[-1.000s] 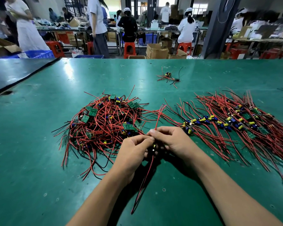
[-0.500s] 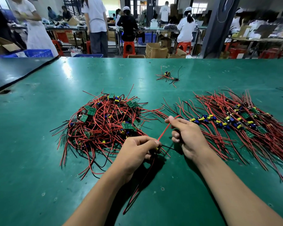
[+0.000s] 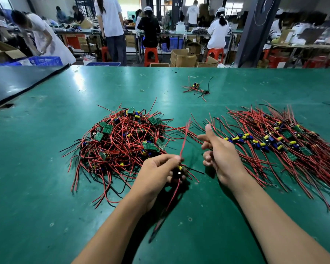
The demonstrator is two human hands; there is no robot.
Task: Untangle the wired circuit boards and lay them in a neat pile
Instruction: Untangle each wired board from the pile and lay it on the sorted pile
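Roughly half sorted, judging by two heaps on green table [image 3: 46,187]
Left side: tangled heap [image 3: 122,141] of boards and red wires, yet to be separated; right side: laid-out pile [image 3: 284,145], wires roughly parallel; between them: left hand [image 3: 156,176] pinching one wired board [image 3: 179,171] just above table, right hand [image 3: 221,155] half open, thumb and forefinger out, gripping nothing; farther off, stray board [image 3: 197,88]

Green tabletop [image 3: 46,187] strewn with wired boards.
A tangled heap [image 3: 122,141] left, a combed pile [image 3: 278,147] right, one stray board [image 3: 196,85] farther back.
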